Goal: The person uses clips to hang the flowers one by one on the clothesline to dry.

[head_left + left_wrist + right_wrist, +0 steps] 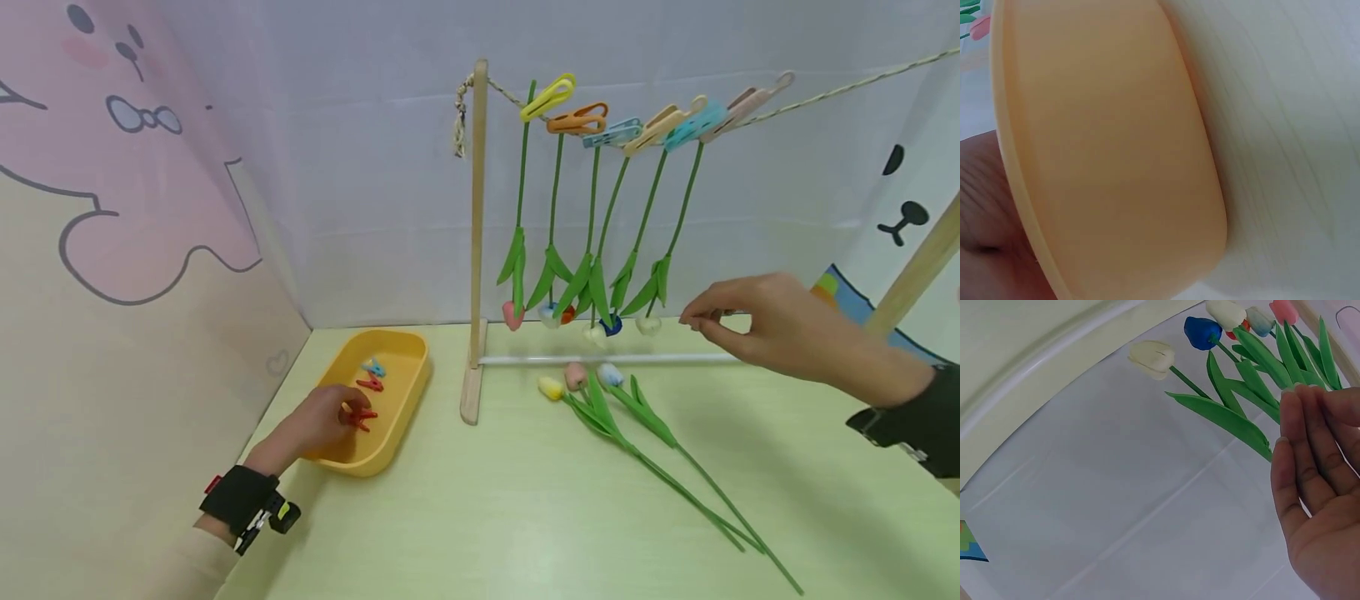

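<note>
At the yellow tray (pixel 405 408), my left hand (pixel 326 417) reaches over the near-left rim, fingers bent around a red clothespin (pixel 363 419). In the left wrist view the tray's wall (pixel 1116 150) hides the fingertips; only part of the hand (pixel 991 219) shows. My right hand (pixel 795 329) is raised right of the hanging tulips, holding nothing. The right wrist view shows this hand (pixel 1322 487) with fairly straight fingers and the thumb near their tips. A cream tulip (pixel 648 325) hangs nearest to it.
Another red clothespin (pixel 371 382) and a blue one (pixel 373 367) lie in the tray. Several tulips hang heads down from clothespins on a rope (pixel 847 88) beside a wooden post (pixel 478 217). Yellow (pixel 551 387), pink (pixel 576 376) and pale blue (pixel 611 375) tulips lie on the table (pixel 480 517).
</note>
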